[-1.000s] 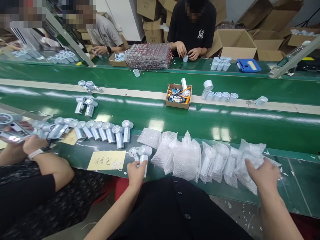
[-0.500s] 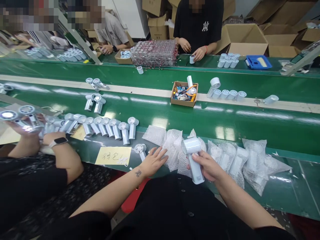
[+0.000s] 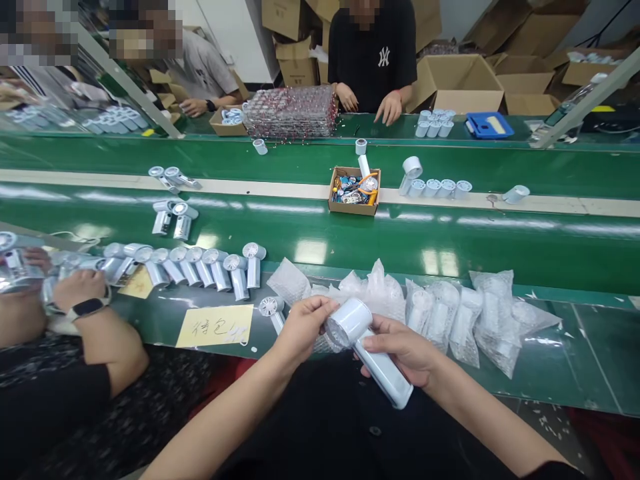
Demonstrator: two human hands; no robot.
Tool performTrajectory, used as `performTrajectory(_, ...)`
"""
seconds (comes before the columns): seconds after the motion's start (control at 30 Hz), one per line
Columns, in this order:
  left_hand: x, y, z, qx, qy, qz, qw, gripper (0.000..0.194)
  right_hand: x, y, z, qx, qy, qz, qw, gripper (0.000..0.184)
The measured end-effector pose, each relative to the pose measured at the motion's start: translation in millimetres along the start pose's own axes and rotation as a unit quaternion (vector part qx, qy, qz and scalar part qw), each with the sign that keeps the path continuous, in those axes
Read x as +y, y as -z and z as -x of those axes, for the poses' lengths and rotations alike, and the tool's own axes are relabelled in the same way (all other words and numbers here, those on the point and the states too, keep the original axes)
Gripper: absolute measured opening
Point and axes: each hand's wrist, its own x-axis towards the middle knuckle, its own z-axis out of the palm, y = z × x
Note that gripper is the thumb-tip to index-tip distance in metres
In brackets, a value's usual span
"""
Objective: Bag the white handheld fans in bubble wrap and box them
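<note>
In my right hand (image 3: 405,347) is a pale blue handheld fan (image 3: 385,370), gripped by its handle just below the round head. The fan is tilted, head up to the left and handle end down to the right. My left hand (image 3: 305,327) is closed in a pinch at the left rim of the fan head; its fingertips are partly hidden. Just behind the hands lie bubble-wrap bags (image 3: 289,281), some flat. Left of my left hand, another handheld fan (image 3: 271,307) lies on the table, partly covered by my forearm.
Bagged fans (image 3: 467,320) lie to the right. A row of bare fans (image 3: 215,263) and a handwritten yellow paper (image 3: 215,325) are to the left, beside a co-worker's arm (image 3: 107,327). A parts box (image 3: 355,207) stands across the green belt (image 3: 280,233).
My left hand has moved from over the bags to the fan head and closed. The fan has tilted leftward in my right hand. Across the belt, a person's hand has let go of a cylindrical part.
</note>
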Motion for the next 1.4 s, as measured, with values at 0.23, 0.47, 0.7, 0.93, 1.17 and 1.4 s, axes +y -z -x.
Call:
performTrajectory(0.23, 0.8, -10.5, 14.3, -0.029, -0.294, -0.182, 0.938, 0.017, 1.6, 0.3, 2.7, 0.102, 0.064, 0.067, 0.990, 0.052)
performTrajectory(0.47, -4.0, -15.4, 15.5, 0.035, -0.294, -0.219, 0.930, 0.022, -8.0, 23.2, 22.0, 0.064, 0.131, -0.064, 0.987, 0.061)
performTrajectory(0.7, 25.5, -26.5, -1.7, -0.032, -0.150, -0.133, 0.979, 0.021, -2.7, 31.0, 26.3, -0.140, 0.073, -0.087, 0.984, 0.052)
performTrajectory(0.93, 18.6, -32.1, 5.3, 0.015, -0.277, -0.190, 0.942, 0.017, -2.1, 18.2, 18.1, 0.040, 0.076, -0.011, 0.996, 0.046)
performTrajectory(1.17, 1.5, -12.5, 21.0, -0.015, -0.574, -0.378, 0.726, 0.021, 3.2, 2.7, 32.4, 0.158, 0.104, -0.045, 0.981, 0.065)
performTrajectory(1.4, 4.8, -46.8, 21.1, -0.073, -0.581, -0.426, 0.690, 0.017, 5.6, -5.3, 21.2, 0.194, 0.109, -0.135, 0.965, 0.048)
